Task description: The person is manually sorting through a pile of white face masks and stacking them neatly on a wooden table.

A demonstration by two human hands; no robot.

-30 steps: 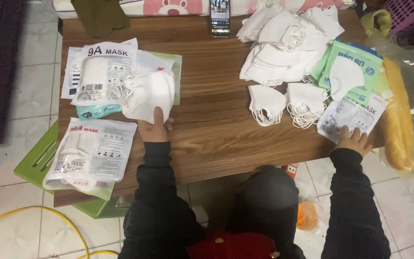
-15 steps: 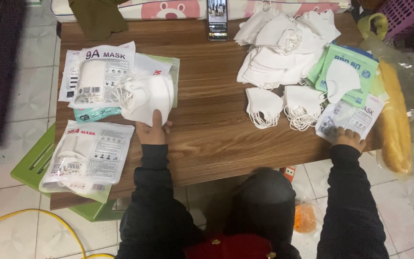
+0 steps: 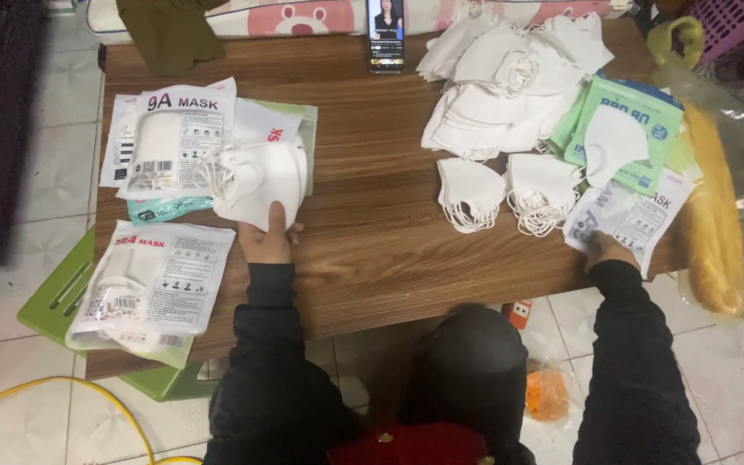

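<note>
My left hand grips the lower edge of a stack of white face masks on the wooden table. The stack lies against a filled white mask packet. My right hand holds the near corner of a flat mask packet at the table's right front edge. Between the hands lie two small bundles of white masks with looped ear straps.
A large heap of loose white masks fills the back right, beside green packets. A phone stands at the far edge. Another filled packet lies front left. A yellow object in a clear bag hangs off the right.
The view has shifted slightly. Both hands stay on the same mask stack and packet; nothing on the table has visibly moved.
</note>
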